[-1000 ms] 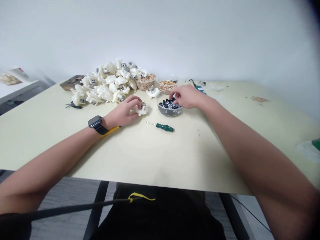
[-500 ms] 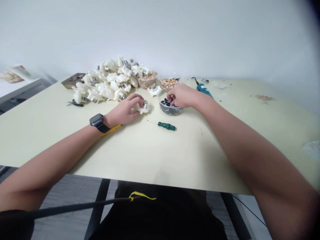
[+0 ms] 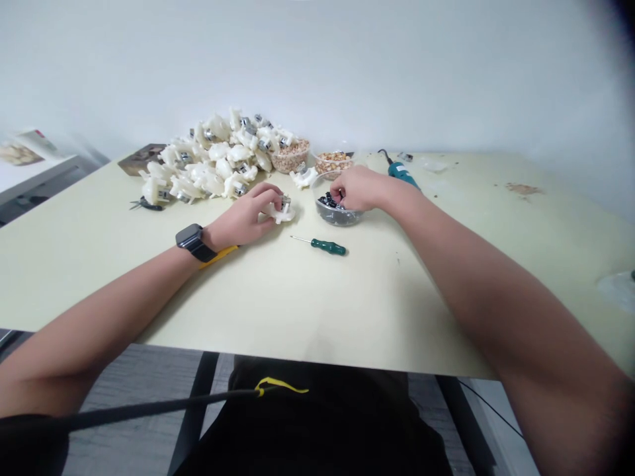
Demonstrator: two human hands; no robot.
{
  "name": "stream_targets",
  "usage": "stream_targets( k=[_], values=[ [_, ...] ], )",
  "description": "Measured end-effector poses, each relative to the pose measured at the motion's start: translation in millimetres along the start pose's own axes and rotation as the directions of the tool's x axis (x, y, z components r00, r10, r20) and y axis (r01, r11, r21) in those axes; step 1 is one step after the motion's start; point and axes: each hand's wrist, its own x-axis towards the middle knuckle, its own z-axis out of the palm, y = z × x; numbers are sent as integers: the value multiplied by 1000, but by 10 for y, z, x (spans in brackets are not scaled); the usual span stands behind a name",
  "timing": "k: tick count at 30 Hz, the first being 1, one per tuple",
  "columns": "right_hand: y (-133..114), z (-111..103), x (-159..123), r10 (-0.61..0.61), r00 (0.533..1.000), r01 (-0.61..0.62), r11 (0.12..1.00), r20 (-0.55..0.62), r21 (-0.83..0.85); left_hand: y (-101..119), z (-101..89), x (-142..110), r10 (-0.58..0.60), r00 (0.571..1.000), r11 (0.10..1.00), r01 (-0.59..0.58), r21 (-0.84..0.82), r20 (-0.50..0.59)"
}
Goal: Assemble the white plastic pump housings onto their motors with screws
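My left hand [image 3: 251, 215] is closed around a white plastic part [image 3: 284, 213] with a metal piece on top, held low at the table. My right hand [image 3: 354, 188] reaches into a clear round tub [image 3: 340, 218] of small dark parts [image 3: 327, 200], fingertips pinched down among them. Whether a part is between those fingertips cannot be made out. In front of the tub lies a screwdriver [image 3: 328, 246] with a green handle, its shaft pointing left. Another white plastic part [image 3: 303, 176] lies behind, between the pile and the tub.
A heap of similar white plastic parts [image 3: 213, 152] fills the back left, with pliers [image 3: 147, 204] before it. Two tubs of small pieces, a pinkish one [image 3: 291, 160] and an orange-brown one [image 3: 333, 162], stand behind. A teal corded tool [image 3: 401, 173] lies at the back right.
The view has shifted slightly. My left hand still holds the white plastic part, and my right hand stays in the tub with hardly any visible movement.
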Motion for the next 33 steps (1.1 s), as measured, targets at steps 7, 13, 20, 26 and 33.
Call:
stream_targets(
  k=[7, 13, 20, 26, 33],
  values=[
    [-11, -36, -47, 53, 995, -41, 990, -84, 138, 11, -1, 9, -7, 1000, 1000, 7, -5, -1],
    [-2, -104, -107, 98, 985, -27, 899, -142, 437, -38, 23, -4, -35, 999, 999, 36, 29, -35],
    [-68, -127, -247, 119, 985, 94, 231, -124, 968, -1, -4, -21, -65, 988, 987, 85, 137, -140],
    [-490, -23, -764, 99, 993, 55, 34, -59, 998, 439, -28, 37, 77, 913, 996, -53, 71, -400],
    [-916, 437, -1123, 117, 991, -45, -118, 59, 992, 869, 149, 0, 269, 925, 961, -240, 135, -269]
  ],
)
